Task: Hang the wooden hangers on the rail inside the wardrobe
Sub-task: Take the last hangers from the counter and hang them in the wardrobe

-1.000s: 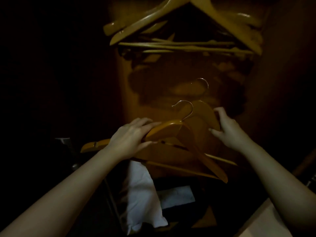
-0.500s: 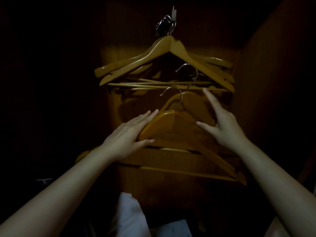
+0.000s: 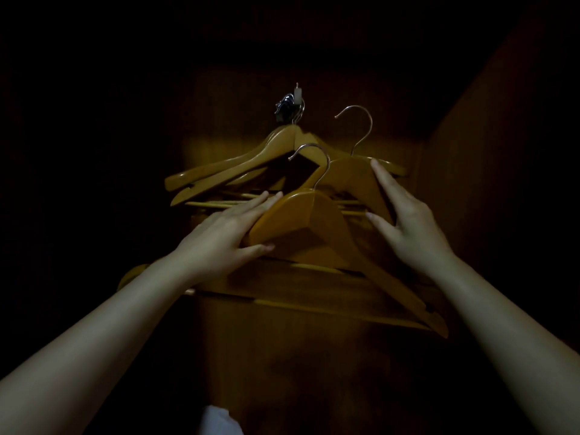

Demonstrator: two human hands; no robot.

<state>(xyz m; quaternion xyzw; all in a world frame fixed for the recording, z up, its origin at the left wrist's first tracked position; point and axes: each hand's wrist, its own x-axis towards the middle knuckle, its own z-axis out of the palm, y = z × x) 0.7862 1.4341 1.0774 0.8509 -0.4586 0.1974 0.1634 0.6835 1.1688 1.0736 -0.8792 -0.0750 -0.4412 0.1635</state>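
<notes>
As the view tipped upward into the dim wardrobe, both hands had lifted their wooden hangers from low in the cabinet toward the cluster of hung hangers point(image 3: 238, 164) above the fingertips. The left hand point(image 3: 219, 233) gripped the near hanger point(image 3: 301, 227) at its shoulder, thumb beneath and fingers laid along the top edge, its metal hook point(image 3: 314, 158) rising just past the fingertips. The right hand point(image 3: 411, 224) steadied the far hanger point(image 3: 348, 177), fingers spread over the wood, whose hook point(image 3: 357, 127) stood level with the clip point(image 3: 290, 103) from which the others dangled. That climb suggested the hooking step was close, though neither hook had yet caught. The rail itself was lost in shadow. No brand, label or writing could be read. White cloth point(image 3: 219, 422) showed below the wrists.
</notes>
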